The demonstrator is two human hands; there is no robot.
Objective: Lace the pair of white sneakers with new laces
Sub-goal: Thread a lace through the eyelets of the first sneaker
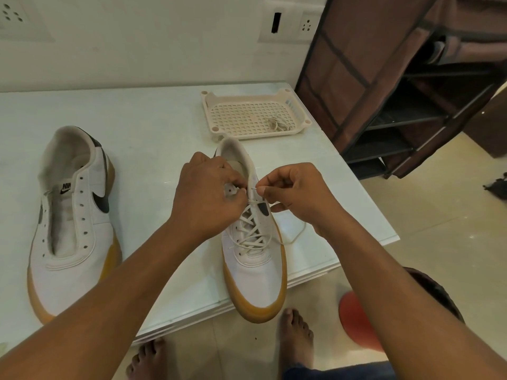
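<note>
Two white sneakers with gum soles stand on the table. The left sneaker (74, 223) has bare eyelets and no lace. The right sneaker (253, 259) carries a white lace (251, 234) crossed through its lower eyelets, and its toe juts over the table's front edge. My left hand (204, 196) grips the shoe's upper eyelet flap, fingers curled over it. My right hand (293, 190) pinches the lace end right beside the top eyelets. A slack loop of lace trails to the right under my right wrist.
A beige perforated tray (219, 101) at the back of the white table (153, 119) holds another bundled lace (278, 124). A brown fabric shelf rack (397, 86) stands to the right. My bare feet and a red stool (355, 322) are on the floor below.
</note>
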